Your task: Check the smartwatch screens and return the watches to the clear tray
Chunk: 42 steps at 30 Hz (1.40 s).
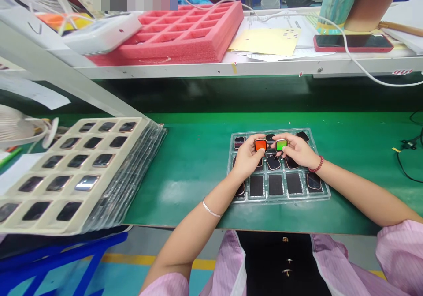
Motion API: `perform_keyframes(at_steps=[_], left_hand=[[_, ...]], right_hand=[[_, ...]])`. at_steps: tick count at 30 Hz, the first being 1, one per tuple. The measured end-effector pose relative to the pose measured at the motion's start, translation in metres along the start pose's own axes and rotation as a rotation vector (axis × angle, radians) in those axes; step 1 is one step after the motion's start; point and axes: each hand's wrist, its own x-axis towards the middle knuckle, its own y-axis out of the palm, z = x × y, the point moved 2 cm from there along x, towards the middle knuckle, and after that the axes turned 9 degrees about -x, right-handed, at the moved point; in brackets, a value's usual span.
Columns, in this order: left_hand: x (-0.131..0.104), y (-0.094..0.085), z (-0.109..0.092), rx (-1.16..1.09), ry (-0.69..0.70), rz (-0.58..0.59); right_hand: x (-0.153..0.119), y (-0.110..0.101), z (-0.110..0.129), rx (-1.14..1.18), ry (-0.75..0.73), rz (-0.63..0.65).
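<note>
My left hand [248, 155] grips a smartwatch body with a lit orange screen [260, 145], its thumb on the lower edge. Close beside it, my right hand [299, 149] pinches a second smartwatch body with a lit green screen [281, 144]. Both are held just above a clear plastic tray [277, 200] on the green bench. In the tray's pockets lie several dark-screened watch bodies, such as the watch body [313, 181] at the lower right. Several front-row pockets [276, 185] show only dark bottoms. My hands hide part of the back rows.
At the left, a tall stack of trays [95, 199] holds more dark watch bodies. A small white fan [15, 126] stands behind it. The shelf above bears a red foam tray [216, 44], papers [264, 40] and a phone [353, 43]. A white cable [355, 62] droops over its edge.
</note>
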Motion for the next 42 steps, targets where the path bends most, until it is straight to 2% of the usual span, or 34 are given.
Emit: perform_keyframes(at_steps=[14, 26, 37, 42], left_hand=[[-0.003, -0.002, -0.005, -0.036, -0.031, -0.047], [-0.004, 0.002, -0.012, -0.026, -0.084, 0.005], [-0.003, 0.001, -0.01, -0.061, -0.128, -0.017], [-0.002, 0.001, -0.01, -0.062, -0.108, -0.005]], right_hand=[[0.0, 0.004, 0.003, 0.027, 0.02, -0.015], [0.0, 0.001, 0.005, 0.103, 0.057, -0.006], [-0.001, 0.001, 0.009, 0.078, 0.092, -0.007], [-0.001, 0.001, 0.006, 0.095, 0.085, -0.009]])
